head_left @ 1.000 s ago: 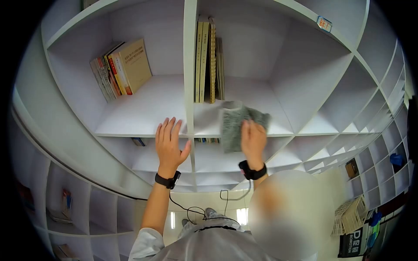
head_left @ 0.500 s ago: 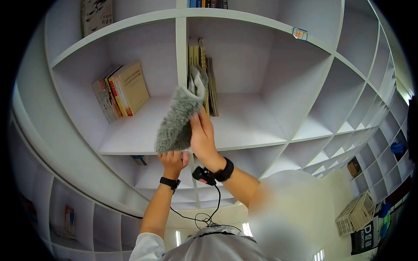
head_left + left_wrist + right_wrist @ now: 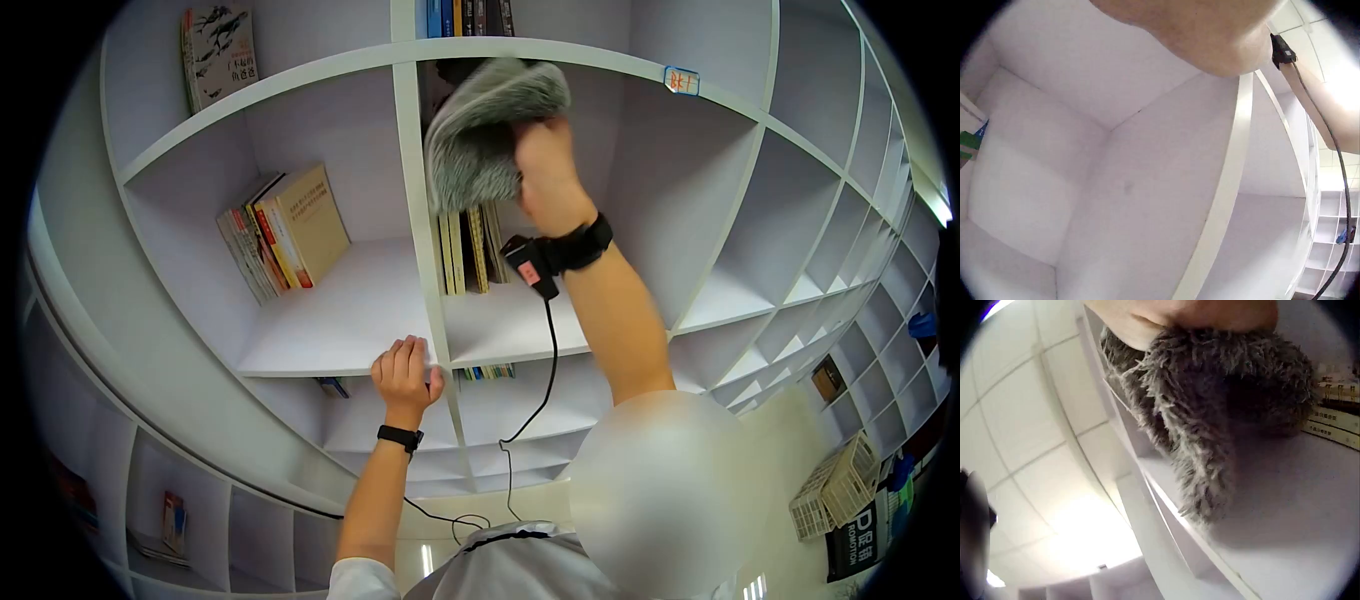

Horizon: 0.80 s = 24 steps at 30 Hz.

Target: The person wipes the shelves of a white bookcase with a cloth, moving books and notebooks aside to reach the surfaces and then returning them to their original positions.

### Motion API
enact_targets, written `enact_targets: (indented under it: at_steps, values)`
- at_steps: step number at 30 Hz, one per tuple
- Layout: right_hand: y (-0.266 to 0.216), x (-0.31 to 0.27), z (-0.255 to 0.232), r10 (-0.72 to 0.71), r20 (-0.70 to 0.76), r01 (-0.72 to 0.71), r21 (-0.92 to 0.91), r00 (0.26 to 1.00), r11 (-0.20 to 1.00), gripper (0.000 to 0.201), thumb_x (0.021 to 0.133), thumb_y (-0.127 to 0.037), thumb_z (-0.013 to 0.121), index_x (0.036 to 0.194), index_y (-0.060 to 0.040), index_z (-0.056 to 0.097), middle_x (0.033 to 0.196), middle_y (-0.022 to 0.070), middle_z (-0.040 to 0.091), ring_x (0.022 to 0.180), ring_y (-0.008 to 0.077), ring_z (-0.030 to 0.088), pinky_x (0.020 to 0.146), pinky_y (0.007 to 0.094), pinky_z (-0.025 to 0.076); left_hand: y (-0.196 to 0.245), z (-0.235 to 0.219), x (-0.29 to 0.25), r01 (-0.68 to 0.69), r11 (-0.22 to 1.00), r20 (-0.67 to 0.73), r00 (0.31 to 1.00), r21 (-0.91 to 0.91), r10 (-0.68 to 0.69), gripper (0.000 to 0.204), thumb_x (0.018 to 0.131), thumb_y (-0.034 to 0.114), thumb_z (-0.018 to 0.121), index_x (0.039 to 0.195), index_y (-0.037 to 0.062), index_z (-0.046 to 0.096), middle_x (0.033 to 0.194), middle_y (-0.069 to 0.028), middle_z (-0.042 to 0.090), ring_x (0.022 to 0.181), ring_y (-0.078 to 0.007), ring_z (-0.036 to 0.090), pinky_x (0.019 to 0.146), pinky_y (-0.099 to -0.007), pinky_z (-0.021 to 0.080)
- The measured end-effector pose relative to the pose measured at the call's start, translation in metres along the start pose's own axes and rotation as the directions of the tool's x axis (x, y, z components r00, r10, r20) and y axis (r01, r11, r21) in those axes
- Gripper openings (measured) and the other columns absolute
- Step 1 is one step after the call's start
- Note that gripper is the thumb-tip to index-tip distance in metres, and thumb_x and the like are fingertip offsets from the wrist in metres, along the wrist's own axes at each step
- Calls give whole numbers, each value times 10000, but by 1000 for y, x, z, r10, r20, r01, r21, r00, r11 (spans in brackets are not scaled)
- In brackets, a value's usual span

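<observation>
My right hand [image 3: 550,170] grips a shaggy grey cleaning cloth [image 3: 480,140], raised near the top of the middle shelf compartment. In the head view the cloth overlaps the upper part of the upright books [image 3: 463,255] there. Close up in the right wrist view, the cloth [image 3: 1200,437] hangs folded from the hand, with book spines [image 3: 1335,425] beside it. My left hand [image 3: 405,375] rests at the front edge of the shelf, by the foot of the white divider [image 3: 412,180], its fingers extended and holding nothing.
More books [image 3: 285,235] lean in the left compartment, and others [image 3: 470,18] stand on the shelf above. A small label [image 3: 682,80] sits on the upper shelf edge. A black cable [image 3: 550,370] hangs from the right wrist camera. Plastic crates [image 3: 835,485] stand on the floor at right.
The right hand has carried the cloth from the shelf's front, leftward to the divider, then up to the compartment's top. The left hand has lowered onto the shelf edge.
</observation>
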State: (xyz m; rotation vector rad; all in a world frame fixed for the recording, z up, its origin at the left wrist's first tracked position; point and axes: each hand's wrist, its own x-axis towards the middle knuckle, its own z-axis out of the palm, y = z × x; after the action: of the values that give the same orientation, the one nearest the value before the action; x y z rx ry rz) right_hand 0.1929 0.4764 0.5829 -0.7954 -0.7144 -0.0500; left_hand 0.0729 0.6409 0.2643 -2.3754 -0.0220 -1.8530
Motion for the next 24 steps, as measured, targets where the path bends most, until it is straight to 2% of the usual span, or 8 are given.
enact_targets:
  at_steps: [5,9,11,13,15,21,23,24]
  values:
    - [14,75,-42,169,-271,-63,361,948,930,311,976,-117,526,1239,46,550,1218,151,621,1051,306,641,876,432,561,-1,5,0,-10,1000,-57,998,17,11,475,881,416,458,1042,45,709,1037,-107,695,975,-279,628,858,-414,407]
    - [33,119,-56,-188,-329,282,267,925,922,431,976,-166,539,1342,42,448,1366,191,525,1175,313,577,962,430,509,-3,5,-3,-27,999,-72,997,37,30,478,884,424,452,1020,47,712,1020,-108,699,954,-277,631,842,-413,411]
    - [50,136,-51,-455,-541,447,-157,707,881,415,915,-80,566,1279,57,424,1286,187,523,1139,330,556,1043,421,427,-4,10,-4,-41,998,-104,994,51,46,479,885,432,449,997,48,714,1006,-101,704,939,-273,635,835,-412,414]
    - [96,174,-81,-640,-491,563,-318,590,763,535,868,-108,652,1305,42,381,1322,213,460,1172,357,512,1055,426,393,-5,12,-7,-37,998,-110,993,58,43,485,889,439,445,982,48,716,988,-95,709,930,-270,637,842,-410,411]
    - [126,189,-98,-847,-74,537,-744,526,398,675,794,-153,744,1327,40,379,1309,236,455,1196,379,485,1049,456,376,-6,11,-8,-52,997,-105,993,59,58,498,898,448,432,975,47,717,978,-94,712,921,-270,637,851,-411,409]
    - [134,196,-98,-683,342,530,-845,645,77,703,707,-213,801,1281,26,474,1227,261,479,1155,438,449,998,528,363,-12,20,-15,-110,986,-168,977,128,130,532,936,490,370,933,84,714,941,-71,702,944,-251,623,869,-423,409]
    - [143,203,-98,-549,411,239,-903,728,-358,544,760,-251,762,1189,7,548,1146,238,498,1100,416,467,932,527,382,-15,24,-17,-134,981,-217,963,138,162,529,943,493,356,908,96,703,924,-56,698,946,-236,616,880,-415,407]
    - [146,208,-99,-584,505,262,-852,636,-453,393,798,-247,714,1123,-50,615,1105,218,505,1033,406,493,856,516,409,-16,23,-11,-167,973,-222,954,161,200,554,945,488,318,846,70,668,880,-68,686,887,-234,613,864,-409,408]
